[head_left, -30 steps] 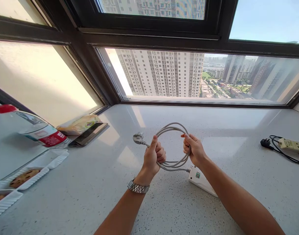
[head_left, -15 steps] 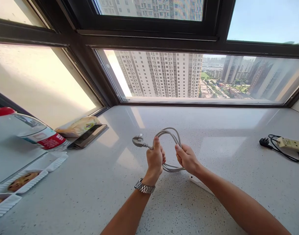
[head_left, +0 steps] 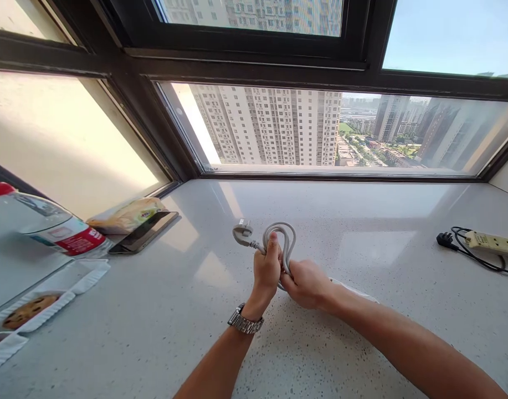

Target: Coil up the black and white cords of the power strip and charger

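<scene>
A grey coiled cable is squeezed into a narrow loop between both my hands above the white speckled counter. My left hand, with a metal watch on the wrist, is closed round the coil, thumb up. The grey plug sticks out to the left of that thumb. My right hand is closed on the coil's right side, pressed against the left hand. The cable's white power strip lies mostly hidden behind my right forearm.
A red-capped bottle, a snack packet, a dark phone and white trays with cookies sit at the left. A yellowish power strip with a black cord lies at the far right. Windows line the back.
My right hand has moved left until it meets the left hand, flattening the wide round coil into a narrow loop. The plug has risen slightly.
</scene>
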The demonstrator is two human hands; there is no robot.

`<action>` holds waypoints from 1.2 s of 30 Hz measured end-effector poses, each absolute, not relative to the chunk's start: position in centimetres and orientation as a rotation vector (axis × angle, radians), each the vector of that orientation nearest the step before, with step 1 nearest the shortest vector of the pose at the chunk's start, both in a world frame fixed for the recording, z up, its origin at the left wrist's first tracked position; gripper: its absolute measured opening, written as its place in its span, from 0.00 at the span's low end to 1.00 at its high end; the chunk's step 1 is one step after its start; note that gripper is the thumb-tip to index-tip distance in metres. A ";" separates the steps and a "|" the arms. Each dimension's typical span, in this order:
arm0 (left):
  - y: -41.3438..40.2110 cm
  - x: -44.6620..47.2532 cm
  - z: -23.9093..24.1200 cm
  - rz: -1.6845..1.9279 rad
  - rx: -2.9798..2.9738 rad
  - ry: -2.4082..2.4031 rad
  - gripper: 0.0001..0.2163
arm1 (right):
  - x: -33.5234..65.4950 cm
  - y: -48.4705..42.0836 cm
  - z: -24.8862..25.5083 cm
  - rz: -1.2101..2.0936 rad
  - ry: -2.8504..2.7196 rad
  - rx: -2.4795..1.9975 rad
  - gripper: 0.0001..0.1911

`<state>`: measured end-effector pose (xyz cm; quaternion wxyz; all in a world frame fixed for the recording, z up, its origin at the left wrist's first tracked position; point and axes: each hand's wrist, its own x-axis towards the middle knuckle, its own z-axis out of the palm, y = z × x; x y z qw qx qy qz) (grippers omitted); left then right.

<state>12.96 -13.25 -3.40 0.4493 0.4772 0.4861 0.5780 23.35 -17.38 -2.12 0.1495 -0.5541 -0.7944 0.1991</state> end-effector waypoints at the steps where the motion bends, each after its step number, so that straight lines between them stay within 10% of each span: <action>1: -13.2 12.8 -3.5 1.416 1.189 1.202 0.27 | 23.2 -17.7 -2.2 0.519 -2.340 -1.598 0.15; 18: -12.9 12.3 -2.7 0.640 1.628 1.143 0.24 | 23.0 -19.2 -2.9 0.256 -3.136 -1.018 0.15; 25: -12.9 12.4 -2.6 0.665 1.683 1.077 0.15 | 23.9 -19.6 -2.9 0.261 -3.026 -0.816 0.32; 36: -12.9 11.1 -2.7 0.480 1.477 0.934 0.12 | 24.8 -19.7 -2.8 0.465 -2.735 -0.591 0.28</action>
